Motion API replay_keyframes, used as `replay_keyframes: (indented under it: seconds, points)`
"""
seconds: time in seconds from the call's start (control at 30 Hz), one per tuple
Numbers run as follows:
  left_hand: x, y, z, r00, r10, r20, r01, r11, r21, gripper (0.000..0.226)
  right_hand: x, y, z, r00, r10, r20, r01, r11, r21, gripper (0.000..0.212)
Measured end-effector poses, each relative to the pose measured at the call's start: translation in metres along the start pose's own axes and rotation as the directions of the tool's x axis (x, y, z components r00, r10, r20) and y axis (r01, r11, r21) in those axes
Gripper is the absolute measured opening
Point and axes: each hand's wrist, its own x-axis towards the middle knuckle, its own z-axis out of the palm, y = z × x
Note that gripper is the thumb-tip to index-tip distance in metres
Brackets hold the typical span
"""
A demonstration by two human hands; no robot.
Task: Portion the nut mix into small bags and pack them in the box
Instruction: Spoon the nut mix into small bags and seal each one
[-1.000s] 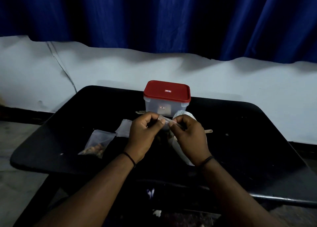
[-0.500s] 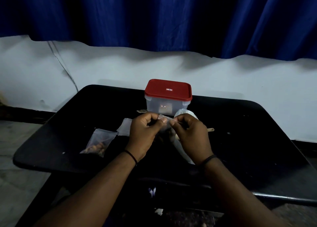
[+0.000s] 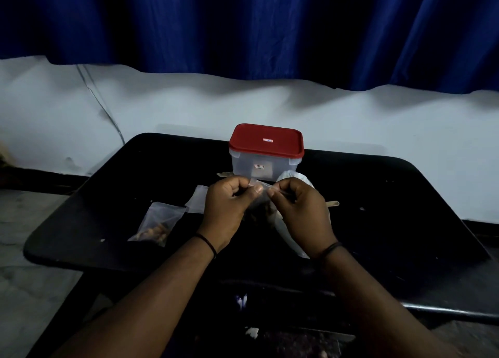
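Hands: left hand (image 3: 229, 206) and right hand (image 3: 299, 209) meet just in front of the box, above the dark surface (image 3: 391, 222).
Grip: each hand's thumb and forefinger pinch the top edge of a small clear bag (image 3: 260, 195), fingers curled.
Step in hand: apparently sealing the bag's mouth; best done by running the pinch evenly along the whole strip, keeping the bag upright so nothing spills, and checking no nut sits in the seal.
Small clear bag: thin, translucent, dark contents hanging low between the hands; hard to make out.
Filled bag (image 3: 156, 224): lies flat to the left, nuts bunched at its near end.
Box (image 3: 266, 155): clear, red lid (image 3: 266, 141) on, behind the hands.
Supply: white pouch (image 3: 286, 230) under the right hand; contents hidden.
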Motion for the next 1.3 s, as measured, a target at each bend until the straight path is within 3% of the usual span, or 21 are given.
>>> replay_keyframes:
  seconds: [0.33,0.53,0.8,1.1,1.2,1.3]
  points:
    - [-0.002,0.005,0.001,0.999,-0.034,0.037,0.035,0.999,-0.022,0.014,-0.001,0.001,-0.001,1.0,0.004,0.029,-0.004,1.0,0.006,0.013]
    - [-0.002,0.003,0.0,1.0,0.024,-0.003,-0.024,1.0,0.011,0.014,0.0,0.0,-0.002,0.997,-0.073,0.019,0.073,0.997,-0.016,0.015]
    - [-0.002,0.004,0.003,0.997,0.071,-0.031,-0.068,0.995,0.071,0.016,0.002,0.002,-0.001,0.974,-0.227,-0.002,0.223,0.96,-0.171,0.016]
    - [0.001,0.016,-0.009,0.998,-0.013,-0.054,0.009,0.997,-0.076,0.028,0.006,0.009,-0.007,0.999,-0.022,0.028,0.02,0.996,0.081,0.013]
    - [0.002,0.016,-0.011,0.999,-0.035,-0.035,0.032,0.994,-0.101,0.04,0.006,0.01,-0.01,0.997,-0.058,0.041,0.056,0.997,0.049,0.013]
    - [0.002,0.016,-0.008,0.998,-0.048,-0.038,0.044,0.994,-0.103,0.03,0.008,0.007,-0.008,0.993,-0.118,0.03,0.118,0.993,0.002,0.017]
